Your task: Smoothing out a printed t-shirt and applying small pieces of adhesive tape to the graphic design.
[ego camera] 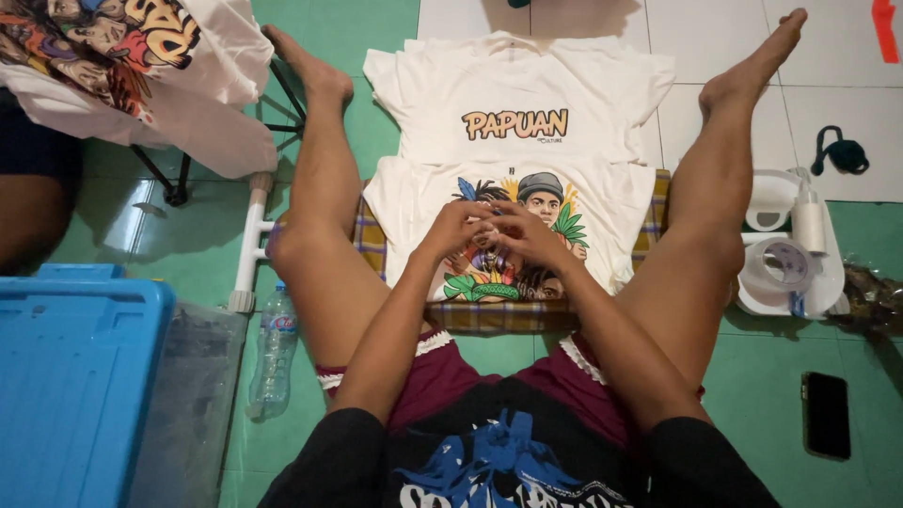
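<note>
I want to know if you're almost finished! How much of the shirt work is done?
One white printed T-shirt already lies flat farther out. Both the left hand and the right hand rest on the picture of a nearer white T-shirt, spread on a checked cloth. More printed shirts hang at the upper left, untouched.

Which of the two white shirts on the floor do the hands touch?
The nearer white shirt, with the colourful picture, under both hands; the farther shirt bears only lettering.
</note>
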